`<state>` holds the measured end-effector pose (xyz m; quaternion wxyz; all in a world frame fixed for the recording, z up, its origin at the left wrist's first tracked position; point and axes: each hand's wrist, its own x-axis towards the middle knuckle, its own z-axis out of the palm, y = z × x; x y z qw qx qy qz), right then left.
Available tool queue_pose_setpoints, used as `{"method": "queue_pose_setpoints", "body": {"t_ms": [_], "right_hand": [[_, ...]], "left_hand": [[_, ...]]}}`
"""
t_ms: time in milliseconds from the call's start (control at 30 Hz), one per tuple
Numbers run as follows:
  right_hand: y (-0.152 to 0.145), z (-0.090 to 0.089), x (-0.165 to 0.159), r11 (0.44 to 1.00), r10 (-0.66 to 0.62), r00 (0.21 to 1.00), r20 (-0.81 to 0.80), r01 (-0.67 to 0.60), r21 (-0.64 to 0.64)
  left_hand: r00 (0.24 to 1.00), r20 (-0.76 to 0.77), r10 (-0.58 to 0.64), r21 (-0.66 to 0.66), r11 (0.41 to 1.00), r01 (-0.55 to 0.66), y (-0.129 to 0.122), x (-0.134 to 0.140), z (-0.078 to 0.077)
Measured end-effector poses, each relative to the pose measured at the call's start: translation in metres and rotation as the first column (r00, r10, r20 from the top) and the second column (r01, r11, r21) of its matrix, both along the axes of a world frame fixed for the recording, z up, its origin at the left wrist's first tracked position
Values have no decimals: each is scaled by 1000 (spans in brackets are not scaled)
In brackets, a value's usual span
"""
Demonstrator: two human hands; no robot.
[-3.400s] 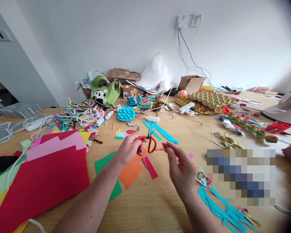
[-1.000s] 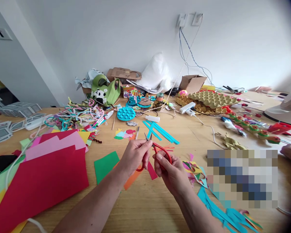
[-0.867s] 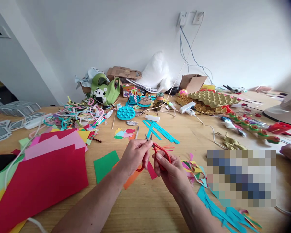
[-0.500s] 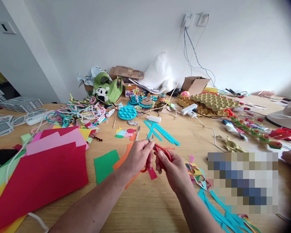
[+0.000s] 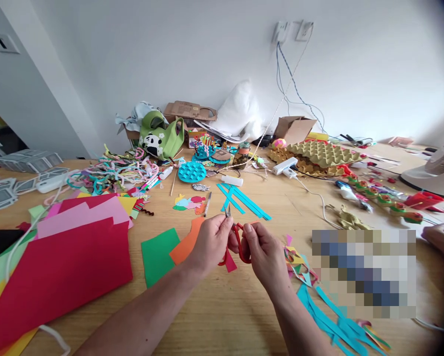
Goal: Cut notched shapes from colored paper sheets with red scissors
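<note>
Between my two hands is a pair of red-handled scissors [image 5: 228, 211], blades pointing away from me and nearly together. My left hand [image 5: 212, 242] is closed around the scissors near the base of the blades and one handle. The other red handle is pinched by my right hand [image 5: 264, 249], its lower fingers partly hidden. Under the hands lie a small dark red paper piece [image 5: 231, 263] and an orange sheet [image 5: 183, 249], beside a green sheet [image 5: 158, 254]. Just beyond are coloured paper cutouts [image 5: 188, 202], a slim pen-like tool [image 5: 207, 204] and blue paper strips [image 5: 249, 200].
At left are large red paper sheets [image 5: 77, 267] and a pile of pipe cleaners [image 5: 121, 170]. Blue strips and scraps [image 5: 324, 316] lie right. Egg trays [image 5: 322, 152] and a green panda bag [image 5: 160, 138] stand behind. Another person's hand [image 5: 442, 240] is at far right.
The scissor blades have come closer together, and the red handle in my right hand has swung toward me and slightly left. The view has shifted slightly; the other person's hand shows more.
</note>
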<state>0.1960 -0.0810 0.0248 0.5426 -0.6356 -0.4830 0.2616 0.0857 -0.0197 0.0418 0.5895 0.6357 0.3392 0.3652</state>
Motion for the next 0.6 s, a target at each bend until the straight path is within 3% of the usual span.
{"method": "queue_pose_setpoints", "body": {"t_ms": [233,333,500,600], "right_hand": [[2,-1,1,999,47,999,-16,-47,-9],[3,0,1,995,105,982,-159,-103,20],[4,0,-3,949,291,877,-382,-315,0],[4,-2,-5,964,246,870,-427,-267,12]], "left_hand": [[998,42,40,12,999,-41,7,-3,2],[997,67,25,-32,999,-23,11,-4,2],[976,185,110,-87,992,-96,18,-8,5],[971,217,101,-121,990,-76,19,-10,8]]}}
